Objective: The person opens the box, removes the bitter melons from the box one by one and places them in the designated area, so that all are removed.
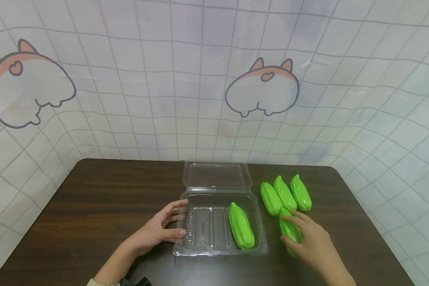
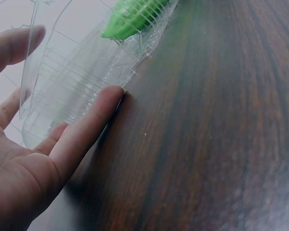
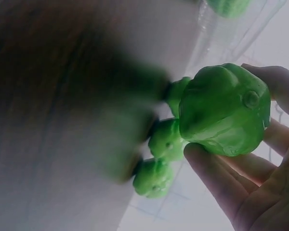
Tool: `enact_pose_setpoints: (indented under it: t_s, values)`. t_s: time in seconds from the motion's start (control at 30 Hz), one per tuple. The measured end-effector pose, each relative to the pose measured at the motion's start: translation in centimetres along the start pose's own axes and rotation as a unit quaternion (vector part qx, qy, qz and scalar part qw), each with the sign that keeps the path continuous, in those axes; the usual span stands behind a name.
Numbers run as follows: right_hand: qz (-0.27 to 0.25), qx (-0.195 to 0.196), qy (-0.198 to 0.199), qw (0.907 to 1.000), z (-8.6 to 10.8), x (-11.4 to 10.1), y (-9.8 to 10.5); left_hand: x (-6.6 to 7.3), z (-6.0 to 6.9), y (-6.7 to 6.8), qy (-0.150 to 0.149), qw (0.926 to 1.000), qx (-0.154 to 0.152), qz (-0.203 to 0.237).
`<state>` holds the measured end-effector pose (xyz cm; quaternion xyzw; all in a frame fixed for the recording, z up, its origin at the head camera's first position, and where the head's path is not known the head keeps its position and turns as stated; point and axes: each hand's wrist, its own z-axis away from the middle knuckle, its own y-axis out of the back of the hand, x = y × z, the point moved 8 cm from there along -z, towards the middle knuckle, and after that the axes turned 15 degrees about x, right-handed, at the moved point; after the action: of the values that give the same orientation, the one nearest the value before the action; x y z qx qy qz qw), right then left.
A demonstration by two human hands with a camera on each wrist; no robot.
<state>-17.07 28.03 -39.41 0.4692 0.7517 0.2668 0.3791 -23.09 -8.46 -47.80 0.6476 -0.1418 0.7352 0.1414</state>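
A clear plastic clamshell box [image 1: 214,250] stands on the table with its lid [image 1: 216,174] folded back. Inside it, toward the right, lies one green ribbed, elongated vegetable [image 1: 241,226]. My left hand [image 1: 162,226] rests against the box's left side with fingers spread; in the left wrist view, the fingers [image 2: 89,125] touch the clear wall. To the right of the box, my right hand [image 1: 312,238] grips another green ribbed vegetable [image 3: 226,110] between thumb and fingers. The right wrist view shows its rounded end, with a small round nub.
Three more green vegetables [image 1: 285,192] lie side by side behind my right hand, right of the box. The dark wood table [image 1: 103,198] meets a white grid-patterned curtain [image 1: 164,99] at its back edge.
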Motion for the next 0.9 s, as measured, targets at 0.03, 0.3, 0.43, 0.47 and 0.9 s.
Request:
enact_pose_setpoints:
  t_s: [0.03, 0.3, 0.43, 0.47, 0.9]
  values:
    - [0.002, -0.002, -0.002, 1.0, 0.1, 0.1, 0.0, 0.0, 0.0, 0.0, 0.0, 1.0, 0.0, 0.001]
    - [0.019, -0.038, -0.024, 0.9988, 0.4, 1.3, -0.7, -0.1, 0.0, 0.0, 0.0, 1.0, -0.001, 0.004]
    - [0.023, -0.06, -0.035, 0.9973, 0.6, 1.7, -1.1, -0.1, 0.0, 0.0, -0.002, 1.0, -0.002, 0.004]
    - [0.023, -0.065, -0.036, 0.9969, 0.6, 1.8, -1.3, 0.0, 0.0, 0.0, -0.002, 1.0, -0.002, 0.005]
    - [0.027, -0.082, -0.038, 0.9956, 0.6, 2.1, -1.5, 0.1, 0.1, -0.1, 0.001, 1.0, 0.0, 0.008]
